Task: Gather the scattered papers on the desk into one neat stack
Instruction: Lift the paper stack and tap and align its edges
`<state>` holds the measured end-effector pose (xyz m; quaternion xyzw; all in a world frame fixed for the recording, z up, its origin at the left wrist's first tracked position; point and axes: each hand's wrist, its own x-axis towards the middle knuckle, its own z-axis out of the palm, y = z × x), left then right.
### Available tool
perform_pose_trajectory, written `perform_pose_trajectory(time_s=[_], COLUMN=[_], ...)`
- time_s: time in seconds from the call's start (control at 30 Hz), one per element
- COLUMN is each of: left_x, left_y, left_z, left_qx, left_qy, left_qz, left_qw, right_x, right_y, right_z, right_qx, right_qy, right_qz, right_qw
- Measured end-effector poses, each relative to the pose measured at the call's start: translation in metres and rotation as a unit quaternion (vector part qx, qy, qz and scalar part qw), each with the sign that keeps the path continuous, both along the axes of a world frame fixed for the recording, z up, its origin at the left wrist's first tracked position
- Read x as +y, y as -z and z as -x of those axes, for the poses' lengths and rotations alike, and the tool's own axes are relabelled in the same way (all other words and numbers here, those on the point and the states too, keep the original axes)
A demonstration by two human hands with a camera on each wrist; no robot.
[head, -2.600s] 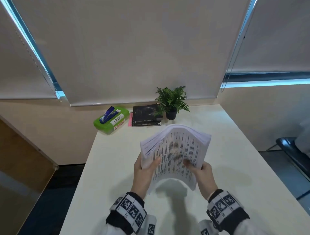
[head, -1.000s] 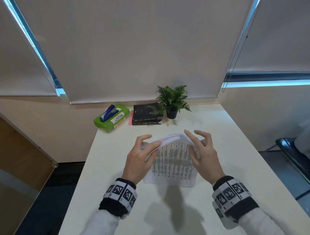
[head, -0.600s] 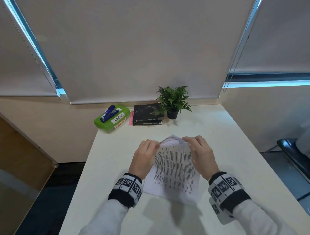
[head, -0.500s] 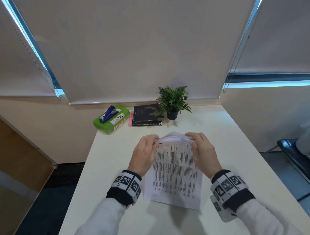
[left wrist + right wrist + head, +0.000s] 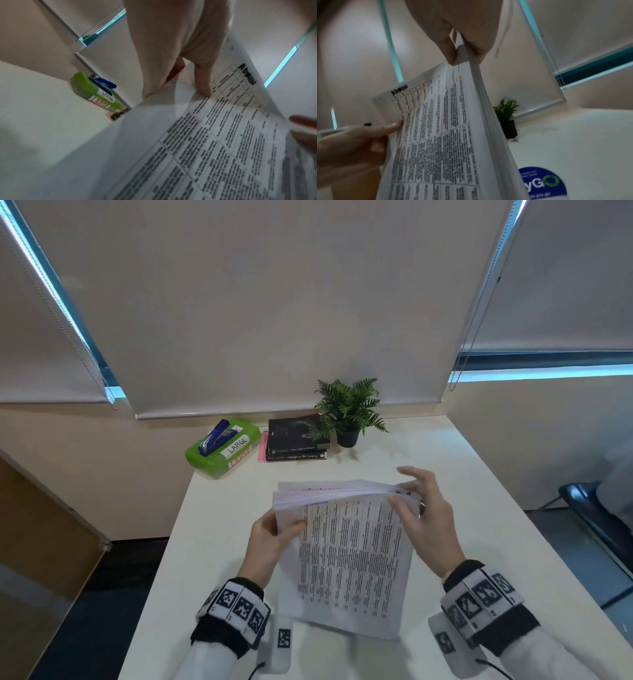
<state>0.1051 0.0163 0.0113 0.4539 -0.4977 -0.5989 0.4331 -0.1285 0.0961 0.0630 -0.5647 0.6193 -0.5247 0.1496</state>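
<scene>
**White sheets held on edge between both hands**

White desk (image 5: pixel 445 474) fills the lower part of the head view, running back to a wall under drawn blinds (image 5: pixel 274 302). Above its middle the papers (image 5: pixel 349 556) stand nearly upright, printed face toward the person, top edge fanned slightly and bottom edge low near the desk; whether that edge touches the surface cannot be told.

Both forearms reach in from below, each wrist wearing a black band with square markers. The left hand (image 5: pixel 270 539) clamps the stack's upper left edge, thumb across the front sheet and fingers hidden behind. The right hand (image 5: pixel 424 518) pinches the upper right corner: the right wrist view shows thumb and fingers pressed together on either side of the sheets, while the head view shows the upper fingers spread loosely above the top edge. A handwritten word, "ADMIN", sits at the front sheet's top.

Along the far edge stand a plant (image 5: pixel 349 409), two dark books (image 5: pixel 296 436) and a green box (image 5: pixel 222 450) labelled "LARGE" with a blue stapler (image 5: pixel 216 436) on it.
</scene>
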Motion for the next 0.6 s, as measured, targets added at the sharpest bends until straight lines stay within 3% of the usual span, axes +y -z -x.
perform_pose_trajectory(time_s=[0.07, 0.13, 0.23, 0.33, 0.6], left_x=[0.003, 0.007, 0.013, 0.022, 0.060], left_y=[-0.001, -0.003, 0.000, -0.001, -0.009], left_z=[-0.002, -0.006, -0.011, -0.009, 0.029], left_qx=[0.015, 0.030, 0.047, 0.048, 0.024], left_qy=[0.005, 0.010, 0.013, -0.001, -0.121], left_qz=[-0.004, -0.008, -0.019, -0.008, 0.104], left_qw=[1.000, 0.999, 0.999, 0.999, 0.987], right_x=[0.006, 0.013, 0.018, 0.019, 0.022], right_y=[-0.002, -0.001, 0.006, 0.015, 0.016], right_z=[0.003, 0.006, 0.009, 0.005, -0.027], right_qx=[-0.135, -0.219, -0.319, -0.329, -0.339], right_qy=[-0.002, -0.023, -0.119, -0.137, -0.015], right_qz=[-0.009, -0.048, -0.139, -0.197, -0.125], right_qw=[0.991, 0.974, 0.930, 0.913, 0.932])
